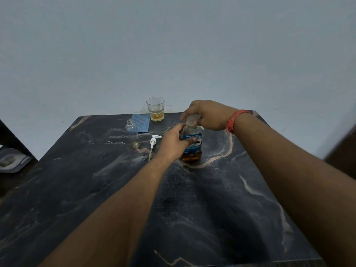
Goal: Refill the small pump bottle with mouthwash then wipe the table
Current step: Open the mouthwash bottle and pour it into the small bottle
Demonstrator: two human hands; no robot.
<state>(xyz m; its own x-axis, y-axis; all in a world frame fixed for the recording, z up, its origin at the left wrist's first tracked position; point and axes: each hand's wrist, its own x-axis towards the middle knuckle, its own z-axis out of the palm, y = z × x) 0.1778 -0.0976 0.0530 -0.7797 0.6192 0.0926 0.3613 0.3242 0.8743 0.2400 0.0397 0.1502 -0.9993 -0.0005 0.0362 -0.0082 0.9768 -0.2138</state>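
Note:
The mouthwash bottle (193, 149), clear with a blue label and amber liquid low inside, stands upright at the middle of the dark marble table (96, 189). My left hand (173, 143) wraps around its body from the left. My right hand (208, 115) grips its clear cap (191, 120) from above. The small clear pump bottle (132, 132) stands uncapped to the left. Its white pump head (153, 141) with dip tube lies on the table between the two bottles. A folded blue cloth (141, 123) lies behind the small bottle.
A glass tumbler (155, 109) with a little amber liquid stands at the table's far edge by the wall. A small wet patch (141, 150) lies near the pump tube. Dark furniture (11, 158) sits off the left side.

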